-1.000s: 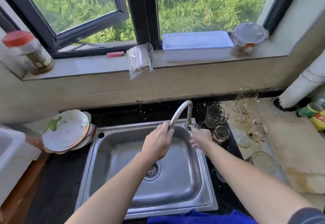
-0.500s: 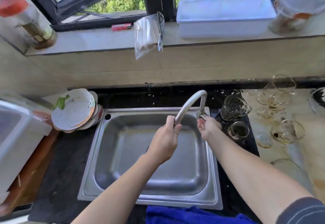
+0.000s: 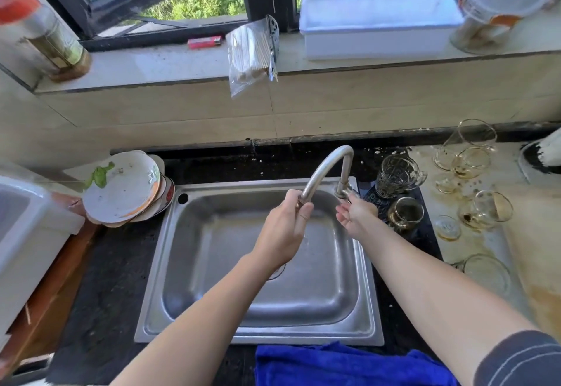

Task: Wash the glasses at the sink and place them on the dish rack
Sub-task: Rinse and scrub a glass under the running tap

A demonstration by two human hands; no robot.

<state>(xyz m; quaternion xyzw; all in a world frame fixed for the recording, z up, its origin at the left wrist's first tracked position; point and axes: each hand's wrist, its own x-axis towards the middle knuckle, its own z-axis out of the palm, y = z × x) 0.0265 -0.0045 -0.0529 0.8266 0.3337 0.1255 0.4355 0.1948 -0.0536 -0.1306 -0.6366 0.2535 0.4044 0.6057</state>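
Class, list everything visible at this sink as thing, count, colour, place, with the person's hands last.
Stainless steel sink: one, silver, centre.
Curved steel tap: one, silver, behind sink.
Dirty ceramic plates: stack, white, left of sink.
Clear drinking glasses: several, stained, right of sink.
Blue cloth: one, front of sink.
White plastic tub: one, on windowsill.
Red lighter: one, windowsill.
Left hand: grips tap spout.
Right hand: open, at tap handle.

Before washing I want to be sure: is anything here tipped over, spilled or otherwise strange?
Yes. Right of the sink, one glass lies on its side, with brown stains on the counter around it. Left, the stacked plates lean.
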